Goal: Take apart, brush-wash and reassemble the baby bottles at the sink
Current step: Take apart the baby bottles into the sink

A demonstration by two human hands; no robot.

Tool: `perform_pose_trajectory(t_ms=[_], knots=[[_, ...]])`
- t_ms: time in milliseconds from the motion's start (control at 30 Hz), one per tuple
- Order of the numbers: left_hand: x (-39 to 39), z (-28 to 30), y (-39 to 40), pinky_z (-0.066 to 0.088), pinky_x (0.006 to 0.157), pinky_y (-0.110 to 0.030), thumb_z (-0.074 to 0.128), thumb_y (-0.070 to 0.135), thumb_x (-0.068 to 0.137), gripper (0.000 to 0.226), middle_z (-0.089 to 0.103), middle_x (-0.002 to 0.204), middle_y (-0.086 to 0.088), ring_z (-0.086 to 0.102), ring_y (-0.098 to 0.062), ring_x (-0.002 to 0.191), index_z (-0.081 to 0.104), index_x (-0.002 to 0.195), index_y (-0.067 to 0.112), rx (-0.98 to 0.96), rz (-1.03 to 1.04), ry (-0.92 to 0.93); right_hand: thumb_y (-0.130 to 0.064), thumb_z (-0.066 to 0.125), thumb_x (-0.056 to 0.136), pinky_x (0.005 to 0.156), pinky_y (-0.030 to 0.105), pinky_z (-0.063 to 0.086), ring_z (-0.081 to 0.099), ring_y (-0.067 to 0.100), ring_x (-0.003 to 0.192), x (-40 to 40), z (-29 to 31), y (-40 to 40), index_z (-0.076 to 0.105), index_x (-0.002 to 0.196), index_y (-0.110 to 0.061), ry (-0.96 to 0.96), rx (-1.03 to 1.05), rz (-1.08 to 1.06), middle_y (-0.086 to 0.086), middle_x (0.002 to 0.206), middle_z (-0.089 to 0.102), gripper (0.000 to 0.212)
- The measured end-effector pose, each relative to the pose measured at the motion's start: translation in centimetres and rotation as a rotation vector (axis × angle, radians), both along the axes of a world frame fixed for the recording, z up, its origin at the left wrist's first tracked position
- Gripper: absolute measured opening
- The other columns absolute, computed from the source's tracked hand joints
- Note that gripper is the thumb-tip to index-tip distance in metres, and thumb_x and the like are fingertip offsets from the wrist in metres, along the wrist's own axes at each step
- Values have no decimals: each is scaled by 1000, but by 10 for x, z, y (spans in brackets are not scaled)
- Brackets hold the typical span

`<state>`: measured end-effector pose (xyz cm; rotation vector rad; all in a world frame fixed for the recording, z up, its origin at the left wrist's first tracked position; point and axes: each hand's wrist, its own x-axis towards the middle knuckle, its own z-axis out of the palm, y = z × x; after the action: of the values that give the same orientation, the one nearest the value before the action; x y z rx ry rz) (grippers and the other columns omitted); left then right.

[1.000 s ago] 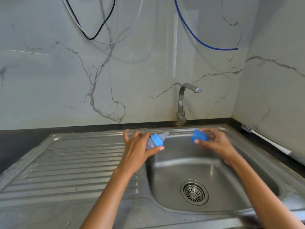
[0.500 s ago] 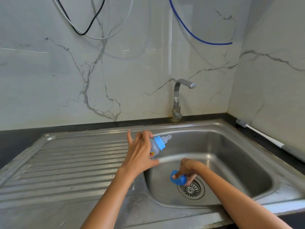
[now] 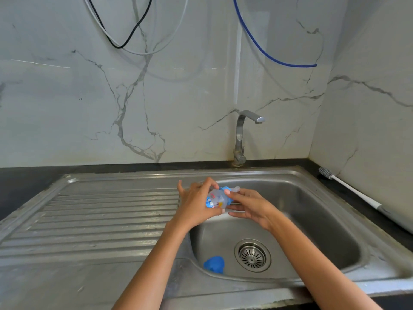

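A: Starting left of the bottle, what does the left hand do?

B: The left hand (image 3: 196,205) wraps its fingers round the clear body of the baby bottle (image 3: 216,199), holding it above the sink's (image 3: 312,189) left rim, beside the ribbed draining board (image 3: 100,218); the body end sits in that palm.

A: And the bottle's long axis?

B: It lies tilted, running from the left hand up and to the right; the blue collar (image 3: 226,189) and the pale teat (image 3: 235,189) point toward the tap (image 3: 242,139), so the screw end faces the right hand.

A: The right hand, then?

B: The right hand (image 3: 248,206) touches the bottle just right of its body, thumb up by the collar, fingers spread below it; whether it truly grips the collar cannot be told from here; it holds nothing else.

A: So which hand is nearer the part to come off?

B: The right one, by judgement; the likely step is twisting the collar off while the left steadies the body.

A: Further right and below?

B: A blue cap (image 3: 214,264) lies on the sink floor just left of the drain (image 3: 252,255); a bottle brush (image 3: 348,185) rests on the dark counter, well to the bottle's right.
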<state>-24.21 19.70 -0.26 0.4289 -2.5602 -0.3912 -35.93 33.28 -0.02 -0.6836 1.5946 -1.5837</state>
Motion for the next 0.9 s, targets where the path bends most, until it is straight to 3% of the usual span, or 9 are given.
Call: perform_pose_trajectory(t_ms=[100, 200, 267, 333, 400, 500, 567, 700, 900], knots=[[-3, -6, -3, 6, 111, -46, 75, 56, 68, 52, 64, 107, 16, 52, -8, 111, 55, 112, 38, 60, -23, 126, -33, 73, 83, 72, 27, 59, 70, 15, 82, 0, -2, -4, 65, 109, -7, -18, 7, -119, 10, 98, 73, 38], [-3, -10, -9, 44, 95, -38, 83, 49, 63, 66, 64, 105, 12, 62, -8, 99, 50, 118, 36, 424, -130, 259, -29, 72, 85, 67, 24, 60, 70, 16, 73, -6, 2, -2, 64, 108, -5, -119, -82, -186, 12, 93, 70, 34], [-1, -13, -10, 53, 83, -28, 84, 34, 68, 64, 64, 106, 7, 64, -15, 96, 46, 119, 29, 618, -177, 306, -28, 71, 85, 67, 25, 60, 70, 18, 77, -10, 6, 1, 62, 111, -4, -178, -125, -223, 14, 97, 69, 36], [-1, -13, -11, 53, 82, -23, 78, 30, 76, 50, 66, 107, 5, 65, -15, 97, 53, 118, 23, 632, -180, 355, -31, 70, 84, 74, 29, 60, 69, 19, 83, -12, 5, 2, 61, 109, -7, -229, -119, -251, 13, 99, 68, 36], [0, -10, -10, 52, 86, -25, 68, 47, 81, 46, 69, 108, 4, 64, -9, 96, 58, 119, 23, 506, -137, 370, -36, 70, 84, 77, 30, 57, 68, 19, 83, -12, 2, 1, 60, 106, -9, -286, -91, -269, 11, 95, 69, 36], [-4, -10, -10, 39, 103, -44, 41, 72, 81, 70, 60, 125, 6, 55, -13, 112, 48, 135, 29, 291, -84, 271, -39, 70, 83, 67, 27, 58, 68, 18, 81, -11, 0, -2, 59, 112, -7, -347, -87, -272, 10, 92, 69, 44], [-6, -10, -8, 24, 110, -45, 32, 77, 80, 80, 51, 134, 6, 43, -15, 120, 37, 142, 27, 201, -54, 158, -37, 72, 81, 62, 26, 58, 67, 19, 80, -11, 0, -2, 59, 113, -4, -357, -101, -287, 11, 91, 67, 48], [-7, -9, -1, 19, 110, -45, 31, 63, 90, 59, 51, 125, 2, 39, -14, 114, 41, 131, 23, 104, 23, 85, -31, 75, 78, 65, 27, 60, 68, 22, 85, -9, 0, -4, 59, 117, 0, -370, -138, -324, 16, 98, 67, 53], [-11, -3, 5, 7, 112, -38, 36, 49, 97, 39, 42, 109, 3, 27, -8, 110, 47, 121, 20, 267, 61, 158, -22, 71, 84, 78, 30, 57, 66, 20, 79, -3, 4, -6, 64, 101, 4, -312, -292, -393, 16, 88, 68, 32]])
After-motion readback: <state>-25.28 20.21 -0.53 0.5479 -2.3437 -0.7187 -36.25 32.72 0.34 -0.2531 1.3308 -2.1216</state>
